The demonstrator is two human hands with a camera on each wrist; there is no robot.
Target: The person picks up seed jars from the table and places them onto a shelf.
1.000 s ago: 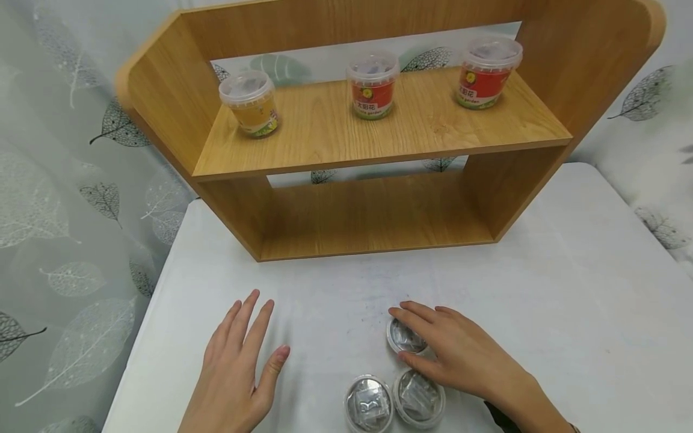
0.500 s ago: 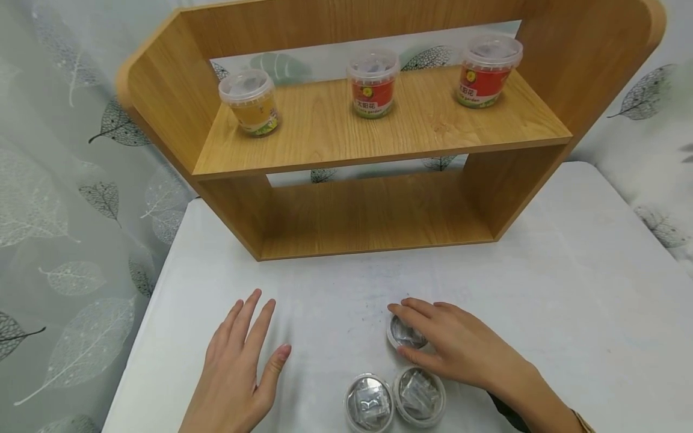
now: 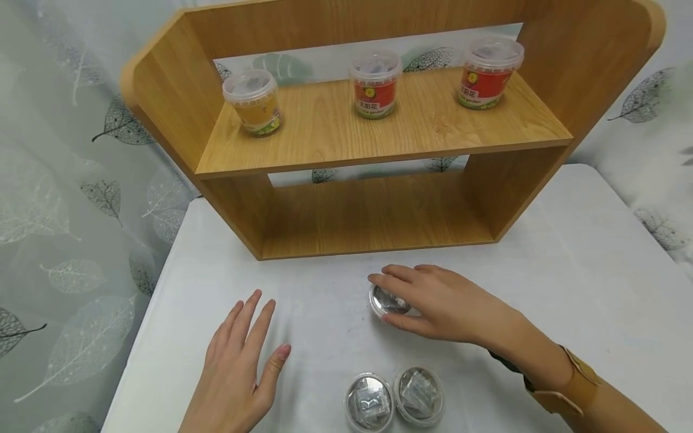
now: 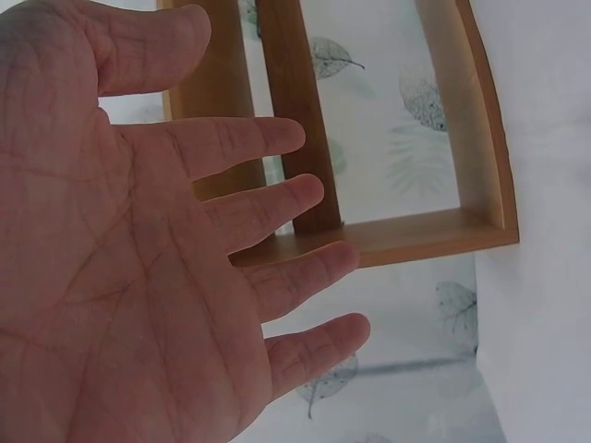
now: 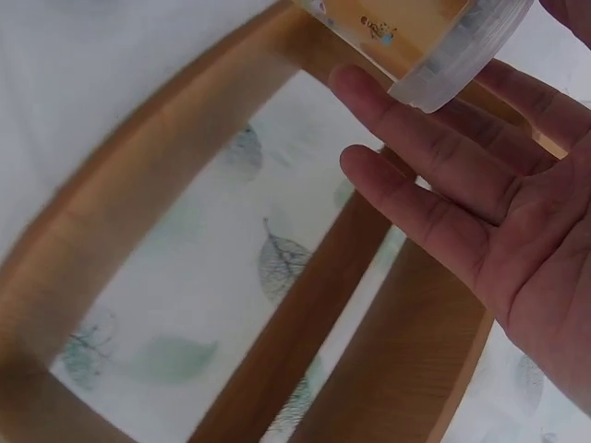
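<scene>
My right hand (image 3: 446,304) grips a lidded plastic cup (image 3: 388,302) by its sides, thumb on the near side and fingers round the far side. The right wrist view shows its yellow-orange label and clear lid (image 5: 462,60) against the fingers (image 5: 434,148). Two more lidded cups stand side by side near the front edge of the head view, a left one (image 3: 369,403) and a right one (image 3: 419,397), with silvery packets under their clear lids. My left hand (image 3: 233,367), fingers spread and straight, holds nothing; its bare palm (image 4: 138,249) fills much of the left wrist view.
A two-tier wooden shelf (image 3: 325,150) stands at the back of the white table (image 3: 585,270). On its upper board are a yellow-labelled cup (image 3: 260,114) at left and two red-labelled cups, one central (image 3: 375,96), one right (image 3: 482,87). A leaf-patterned curtain (image 3: 70,240) hangs around.
My right hand has moved forward and slightly left, toward the shelf, carrying the cup away from the other two. The left hand has stayed in place.
</scene>
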